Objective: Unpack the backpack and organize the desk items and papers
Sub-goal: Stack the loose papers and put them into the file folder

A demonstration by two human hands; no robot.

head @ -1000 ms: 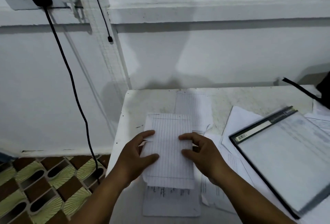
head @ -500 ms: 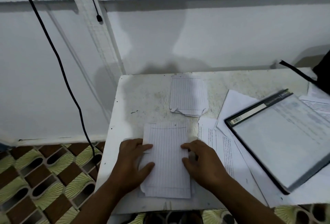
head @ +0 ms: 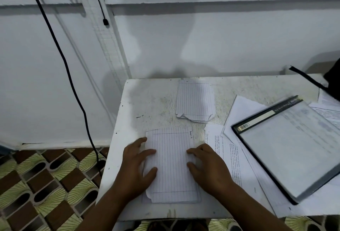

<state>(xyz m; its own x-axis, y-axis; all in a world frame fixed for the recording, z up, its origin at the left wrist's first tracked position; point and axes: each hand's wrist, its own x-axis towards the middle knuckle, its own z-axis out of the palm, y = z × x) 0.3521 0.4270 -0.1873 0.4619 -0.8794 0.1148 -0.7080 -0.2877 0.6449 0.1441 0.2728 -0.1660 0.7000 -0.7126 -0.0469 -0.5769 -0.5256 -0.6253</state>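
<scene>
1. I've got both hands down on the lined sheets (head: 173,164) at six o'clock on the desk (head: 150,102), near its front edge
2. Left hand (head: 137,168) lies at the stack's nine o'clock edge, fingers spread and fairly straight, thumb pressing on the paper
3. Right hand (head: 209,168) sits at the three o'clock edge, fingers bent, tips on the paper; hands are apart
4. A second lined stack (head: 194,100) rests at twelve o'clock, well apart
5. Printed pages (head: 226,149) and a clear folder (head: 292,144) lie at three o'clock, the folder on top
</scene>
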